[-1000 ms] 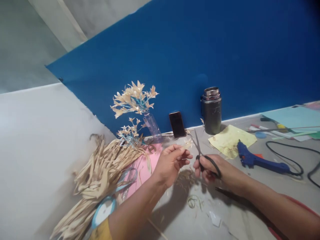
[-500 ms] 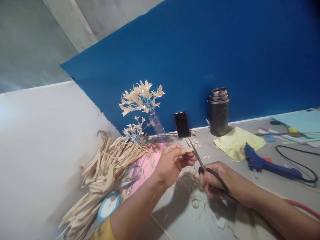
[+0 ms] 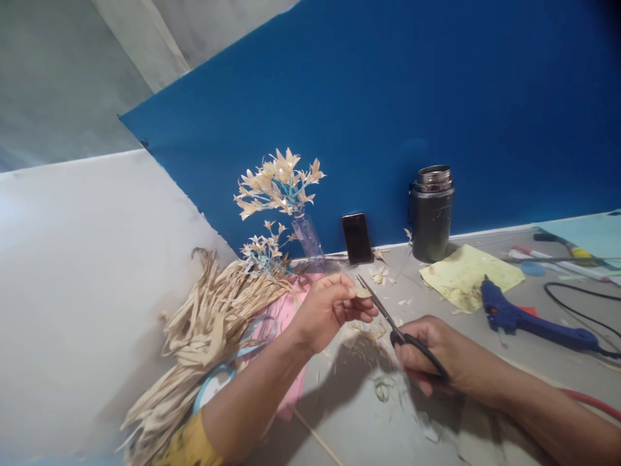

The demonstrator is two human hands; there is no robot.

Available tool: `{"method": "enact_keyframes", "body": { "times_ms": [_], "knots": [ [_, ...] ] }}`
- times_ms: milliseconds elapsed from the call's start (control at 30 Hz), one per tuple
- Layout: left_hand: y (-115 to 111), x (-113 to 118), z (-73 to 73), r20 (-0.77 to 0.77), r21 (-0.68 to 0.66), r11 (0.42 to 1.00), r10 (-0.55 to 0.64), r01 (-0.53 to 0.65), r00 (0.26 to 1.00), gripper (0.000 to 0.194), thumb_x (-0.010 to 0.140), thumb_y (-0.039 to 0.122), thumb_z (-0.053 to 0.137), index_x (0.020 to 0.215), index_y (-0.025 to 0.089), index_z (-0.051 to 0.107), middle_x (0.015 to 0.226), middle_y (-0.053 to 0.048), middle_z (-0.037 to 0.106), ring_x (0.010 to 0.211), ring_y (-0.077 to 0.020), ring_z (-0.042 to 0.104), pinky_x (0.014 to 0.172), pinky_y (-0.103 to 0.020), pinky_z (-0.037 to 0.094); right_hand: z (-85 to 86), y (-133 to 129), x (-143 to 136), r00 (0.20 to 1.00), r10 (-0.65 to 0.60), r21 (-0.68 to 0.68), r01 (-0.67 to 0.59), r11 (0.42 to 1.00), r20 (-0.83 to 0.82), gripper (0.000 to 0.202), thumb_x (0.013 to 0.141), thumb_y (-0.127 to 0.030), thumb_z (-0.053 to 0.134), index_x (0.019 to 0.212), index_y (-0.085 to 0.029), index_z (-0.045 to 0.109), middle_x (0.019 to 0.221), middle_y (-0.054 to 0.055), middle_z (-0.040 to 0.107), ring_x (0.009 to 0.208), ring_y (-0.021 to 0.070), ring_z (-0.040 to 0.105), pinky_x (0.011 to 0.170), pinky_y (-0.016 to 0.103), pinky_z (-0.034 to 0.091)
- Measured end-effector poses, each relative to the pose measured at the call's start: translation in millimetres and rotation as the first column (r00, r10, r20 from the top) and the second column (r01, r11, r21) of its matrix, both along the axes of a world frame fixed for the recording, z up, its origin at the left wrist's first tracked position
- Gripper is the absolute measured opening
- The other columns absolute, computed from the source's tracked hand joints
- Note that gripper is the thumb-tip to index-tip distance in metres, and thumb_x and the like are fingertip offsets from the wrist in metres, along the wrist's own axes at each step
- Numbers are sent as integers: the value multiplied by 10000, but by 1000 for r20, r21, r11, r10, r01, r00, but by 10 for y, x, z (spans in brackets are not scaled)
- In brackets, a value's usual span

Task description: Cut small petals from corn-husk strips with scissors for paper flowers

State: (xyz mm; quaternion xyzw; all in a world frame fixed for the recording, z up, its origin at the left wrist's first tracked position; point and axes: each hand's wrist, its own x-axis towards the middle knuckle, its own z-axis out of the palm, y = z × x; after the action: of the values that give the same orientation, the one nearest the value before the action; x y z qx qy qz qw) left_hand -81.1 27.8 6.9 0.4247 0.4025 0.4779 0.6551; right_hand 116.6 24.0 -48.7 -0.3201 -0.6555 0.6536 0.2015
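Note:
Between the thumb and fingers of my left hand (image 3: 327, 309) is a small pale piece of dried husk (image 3: 361, 292). My right hand (image 3: 429, 356) is closed round the black handles of a pair of scissors (image 3: 388, 318). The blades point up and left, beside the husk piece, and look nearly closed. Thin husk scraps (image 3: 371, 335) lie on the table below my hands. A bundle of dried husk strips (image 3: 198, 323) lies to the left of my left hand, partly over pink paper (image 3: 291, 388).
Husk flowers (image 3: 281, 184) stand in a clear bottle (image 3: 308, 243) at the back, near a phone (image 3: 358, 238) and a dark flask (image 3: 431, 217). To the right are yellow paper (image 3: 466, 275) and a blue glue gun (image 3: 538, 320) with its cord.
The view has shifted slightly, so the things on the table appear a little to the right. My left hand and the husk piece are slightly further left, and the scissor blades look closer together.

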Motion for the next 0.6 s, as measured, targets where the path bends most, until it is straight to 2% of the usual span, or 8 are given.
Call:
{"method": "enact_keyframes", "body": {
  "times_ms": [233, 367, 467, 600],
  "knots": [
    [14, -78, 20, -55, 10, 1000, -28, 29, 998, 81, 634, 138, 641, 654, 143, 562, 631, -71, 686, 614, -220, 687, 612, -325, 515, -35, -5, 23, 1000, 27, -23, -26, 999, 9, 341, 787, -392, 609, 543, -193, 480, 445, -36, 523, 343, 39, 324, 338, 169, 215],
    [8, -127, 10, -107, 35, 999, -17, 21, 994, 75, 640, 130, 645, 673, 143, 578, 619, -60, 688, 568, -185, 664, 609, -313, 507, -43, 11, 31, 998, 32, -48, -30, 998, 53, 312, 778, -369, 616, 560, -193, 480, 450, -37, 543, 343, 36, 316, 338, 165, 212],
    [-26, -138, 12, -128, 30, 1000, -1, 5, 992, 90, 653, 146, 662, 675, 149, 575, 625, -52, 688, 576, -171, 661, 609, -298, 502, -29, 24, 36, 997, 27, -1, -27, 1000, 67, 318, 791, -372, 610, 562, -188, 488, 460, -39, 531, 355, 41, 326, 352, 177, 218],
    [-66, -131, 35, -166, 26, 1000, -10, 15, 986, 92, 653, 161, 670, 663, 146, 579, 623, -58, 690, 581, -163, 656, 596, -278, 493, -22, 29, 45, 994, 77, 111, -85, 990, 77, 316, 834, -335, 571, 569, -170, 518, 483, -27, 530, 421, 59, 381, 408, 189, 252]
  ]
}}
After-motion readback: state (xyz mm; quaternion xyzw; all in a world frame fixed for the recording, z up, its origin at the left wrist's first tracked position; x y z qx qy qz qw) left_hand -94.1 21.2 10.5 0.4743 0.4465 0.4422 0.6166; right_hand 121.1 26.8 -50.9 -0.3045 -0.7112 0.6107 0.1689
